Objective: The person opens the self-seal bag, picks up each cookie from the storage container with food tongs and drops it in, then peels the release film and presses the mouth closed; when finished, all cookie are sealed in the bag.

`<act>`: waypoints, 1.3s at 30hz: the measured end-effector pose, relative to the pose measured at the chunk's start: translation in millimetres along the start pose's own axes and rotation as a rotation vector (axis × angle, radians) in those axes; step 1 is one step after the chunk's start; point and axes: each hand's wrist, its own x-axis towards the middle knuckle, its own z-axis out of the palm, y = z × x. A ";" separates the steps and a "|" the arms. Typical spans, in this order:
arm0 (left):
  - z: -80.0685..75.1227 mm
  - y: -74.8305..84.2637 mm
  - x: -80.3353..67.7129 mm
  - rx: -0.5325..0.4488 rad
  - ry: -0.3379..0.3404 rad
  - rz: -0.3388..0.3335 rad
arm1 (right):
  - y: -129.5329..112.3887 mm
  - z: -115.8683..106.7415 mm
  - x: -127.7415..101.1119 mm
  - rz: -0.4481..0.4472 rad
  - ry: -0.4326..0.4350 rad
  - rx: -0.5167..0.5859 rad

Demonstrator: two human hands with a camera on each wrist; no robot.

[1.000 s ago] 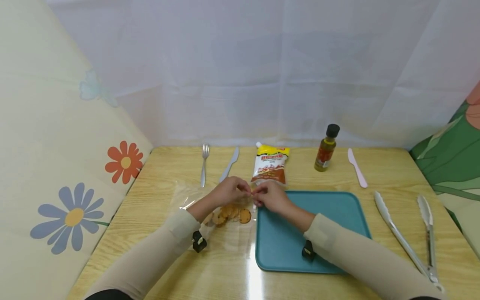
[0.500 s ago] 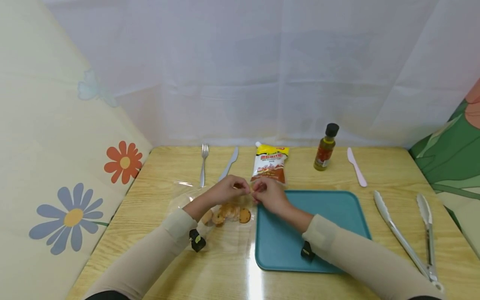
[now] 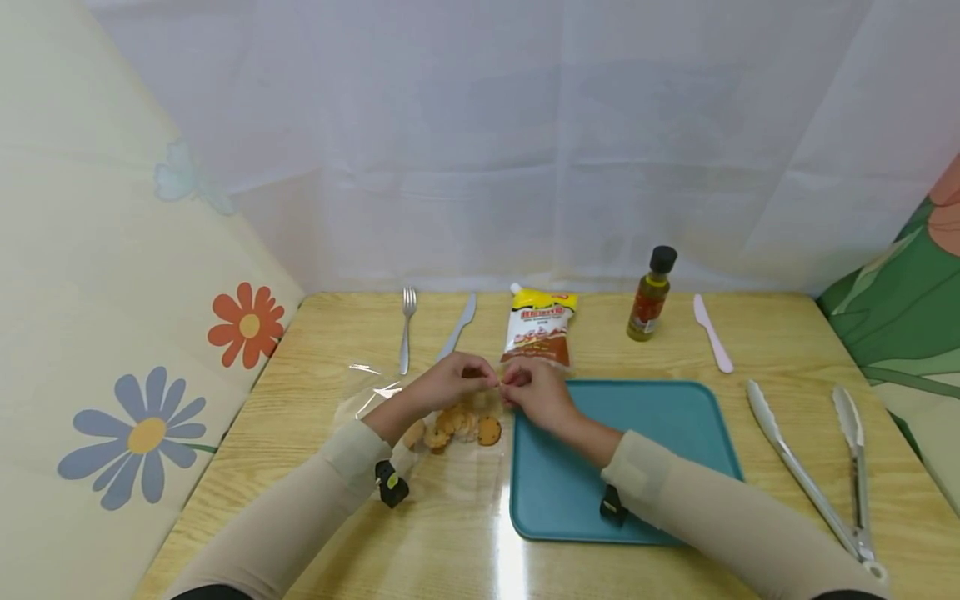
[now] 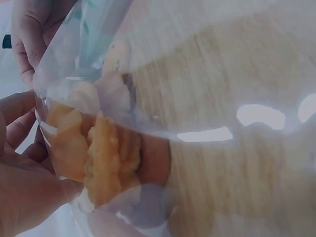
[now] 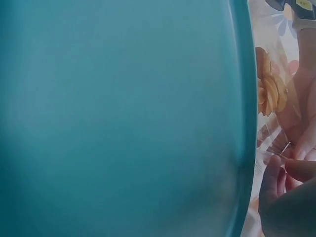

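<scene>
A clear plastic bag with cookies inside lies left of the tray in the head view. One round cookie with dark specks sits at the right end of the pile. My left hand pinches the bag's far edge between thumb and fingers. Right beside it, my right hand pinches the same edge, fingertips nearly meeting those of the left. In the left wrist view the film stretches from the fingers over the ruffled cookies. The right wrist view shows thin creased film at the right fingertips.
A teal tray lies under my right forearm, with metal tongs right of it. Behind stand or lie a fork, a grey knife, a squeeze pouch, an oil bottle and a pink knife.
Both hands stay at the bag's edge, their fingertips shifting slightly and closing together. The film at the bag's left side has moved, and its glints have changed.
</scene>
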 end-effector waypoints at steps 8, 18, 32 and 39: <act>0.1 -1.4 0.8 -0.012 0.015 -0.019 | 1.4 -0.7 -0.7 0.014 0.041 -0.016; -0.5 0.8 -1.5 -0.025 0.034 -0.052 | 3.0 0.7 -1.1 -0.067 0.024 -0.131; 0.7 -3.4 -2.0 -0.083 0.033 -0.042 | 5.6 7.0 3.6 -0.082 0.052 -0.158; 0.9 -6.3 -0.3 -0.094 0.029 -0.043 | 3.6 7.1 2.4 -0.054 0.040 -0.125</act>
